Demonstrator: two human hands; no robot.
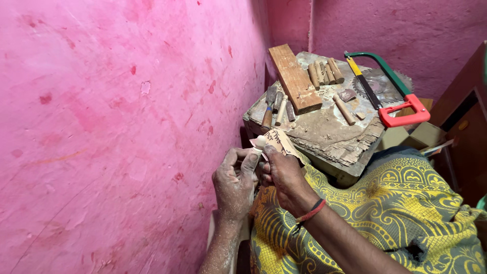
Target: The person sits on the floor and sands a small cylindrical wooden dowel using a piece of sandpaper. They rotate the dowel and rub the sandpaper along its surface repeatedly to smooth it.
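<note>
At frame centre, the left hand (234, 178) pinches a small pale peg (259, 143) upright, steadying it, while the right hand (284, 175) grips a sandpaper scrap (278, 141) wrapped against its tip. Above them, a block (324, 129) carries a hacksaw (390, 91), plank (295, 77) and dowels (324, 72) within reach.

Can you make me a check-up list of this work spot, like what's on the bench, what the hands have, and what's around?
Surface: worn, chipped wooden block, dusty top.
Job's things: small pale wooden piece and a sheet of sandpaper, held between both hands.
Clutter: wood plank, row of wooden pegs, chisels, hacksaw, round saw blade.
Hands: left hand dusty, gripping the piece; right hand pressing the sandpaper on it.
Cables: nothing seen.
Surroundings: pink wall, yellow patterned cloth over the lap.
</note>
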